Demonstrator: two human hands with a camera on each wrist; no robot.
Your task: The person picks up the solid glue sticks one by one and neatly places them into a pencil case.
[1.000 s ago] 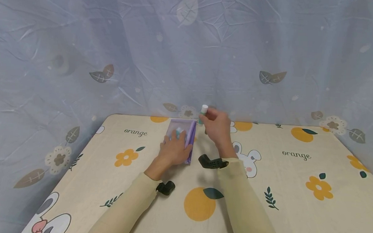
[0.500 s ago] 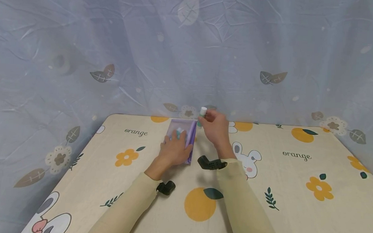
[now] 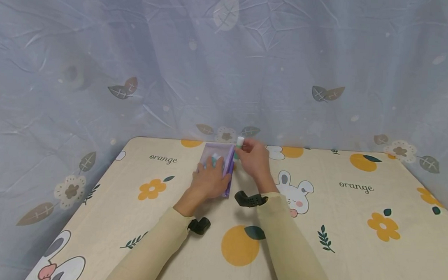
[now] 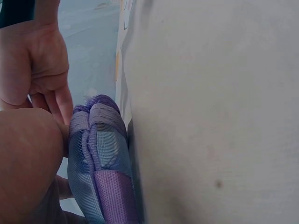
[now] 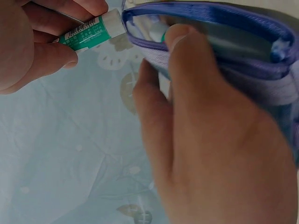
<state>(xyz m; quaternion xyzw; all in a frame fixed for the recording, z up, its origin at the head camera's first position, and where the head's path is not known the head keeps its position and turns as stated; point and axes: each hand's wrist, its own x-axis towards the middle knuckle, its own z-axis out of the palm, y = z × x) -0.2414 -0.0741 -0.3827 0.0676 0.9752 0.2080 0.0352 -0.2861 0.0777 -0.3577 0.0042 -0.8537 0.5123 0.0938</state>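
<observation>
A translucent pencil pouch (image 3: 218,149) with a purple zip edge lies near the table's far side. My left hand (image 3: 209,180) holds it, fingers spread over the top face; in the right wrist view the thumb (image 5: 182,44) hooks into the parted zip opening (image 5: 224,14). Through the pouch's side a white and teal item (image 3: 216,157) shows, partly hidden by fingers. Just right of the opening, my right hand (image 3: 256,159) pinches a green glue stick (image 5: 88,36) with a white cap (image 5: 113,23). Its cap is close to the zip edge; whether they touch I cannot tell.
A cream cloth (image 3: 294,249) printed with oranges, flowers and rabbits covers the table. Behind the table hangs a grey-blue curtain (image 3: 226,74) with leaf prints, close to the far edge. Black wrist cameras (image 3: 249,199) sit on both sleeves.
My right hand has moved left and down with the glue stick, bringing it close to the pouch's opening. The left hand and the pouch have stayed in place.
</observation>
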